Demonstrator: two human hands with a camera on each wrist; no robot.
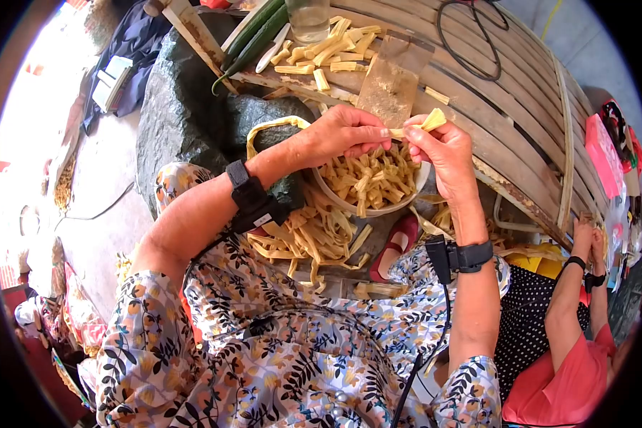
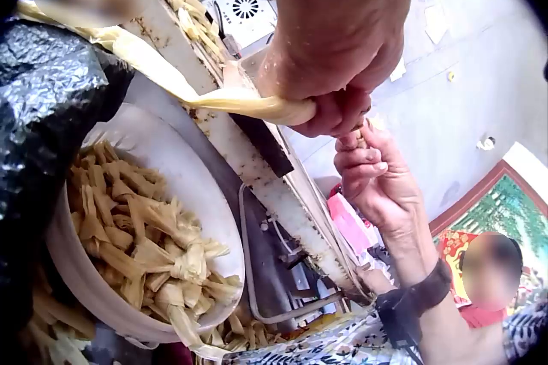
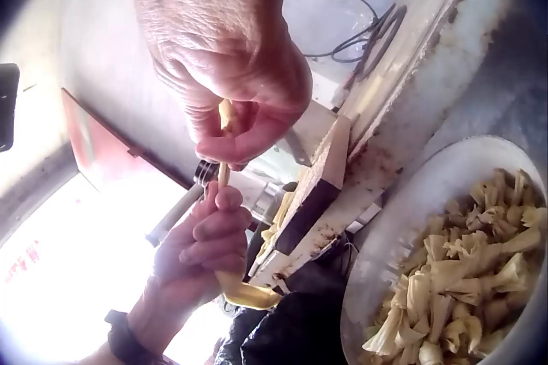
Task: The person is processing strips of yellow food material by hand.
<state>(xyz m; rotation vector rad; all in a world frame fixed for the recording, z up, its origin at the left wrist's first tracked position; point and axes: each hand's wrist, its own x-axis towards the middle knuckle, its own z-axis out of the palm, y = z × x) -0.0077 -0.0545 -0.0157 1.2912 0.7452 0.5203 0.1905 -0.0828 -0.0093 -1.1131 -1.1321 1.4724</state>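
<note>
Over a white bucket, both hands hold a long, pale yellow, leathery strip (image 1: 278, 123). My left hand (image 1: 335, 134) pinches it between thumb and fingers, and its long tail hangs back past the wrist. With fingertips close to the left ones, my right hand (image 1: 441, 148) pinches the strip near its flared end (image 1: 434, 118). A short twisted length shows between the hands in the right wrist view. Below them, the white bucket (image 2: 223, 202) holds many knotted yellow pieces (image 3: 454, 288). More long strips (image 1: 310, 232) lie heaped beside the bucket, near the person's lap.
A slatted wooden bench (image 1: 506, 121) carries a small board (image 1: 394, 78), short yellow pieces (image 1: 335, 50), cucumbers (image 1: 253, 36), a glass jar (image 1: 309, 20) and a black cable (image 1: 471, 43). Dark plastic (image 1: 185, 114) bulges at left. Another person's arms (image 1: 574, 278) reach in at right.
</note>
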